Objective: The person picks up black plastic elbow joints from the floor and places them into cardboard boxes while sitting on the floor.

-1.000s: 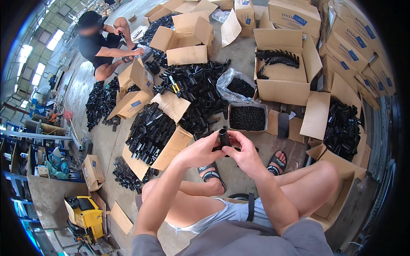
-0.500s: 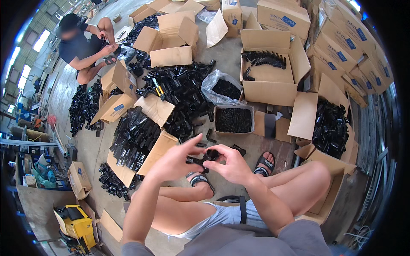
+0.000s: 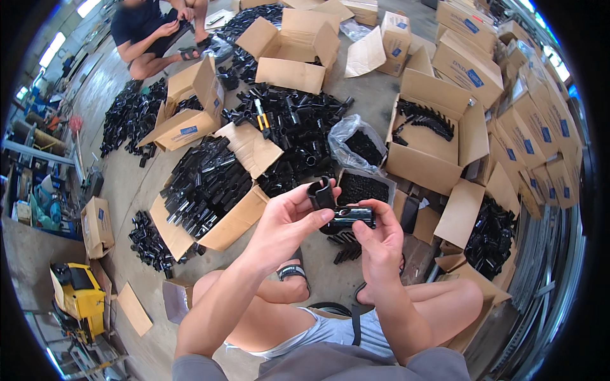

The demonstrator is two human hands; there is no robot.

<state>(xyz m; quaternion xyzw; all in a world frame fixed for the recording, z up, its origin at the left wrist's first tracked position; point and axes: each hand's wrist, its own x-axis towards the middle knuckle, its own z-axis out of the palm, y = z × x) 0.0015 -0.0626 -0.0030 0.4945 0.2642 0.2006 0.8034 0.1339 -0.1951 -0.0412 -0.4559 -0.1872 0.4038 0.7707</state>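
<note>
In front of my lap, my left hand [image 3: 274, 230] pinches a dark, open-ended black fitting [image 3: 321, 195] between thumb and fingers. My right hand [image 3: 382, 249] grips the end of a glossy black tubular fitting [image 3: 356, 217] with a round hole in its side. The two pieces touch near my left thumb; whether they are joined, I cannot tell. Below my hands, a short row of black fittings [image 3: 346, 247] lies on the floor. A small carton [image 3: 393, 190] of small black parts stands just beyond them. Behind it sits a clear plastic bag [image 3: 341, 141] with more small black parts.
Black fittings form a large pile [image 3: 305, 143], with a yellow-handled tool [image 3: 262, 119] on top. An open carton [image 3: 238, 219] full of fittings lies to the left. Another carton [image 3: 416, 166] holds a row of black pieces. Boxes [image 3: 467, 63] are stacked far right. A person [image 3: 149, 32] sits far left.
My head view has shifted. My hands have turned and spread apart, so the two black fittings now show plainly between them. The row of fittings by my feet has come into view.
</note>
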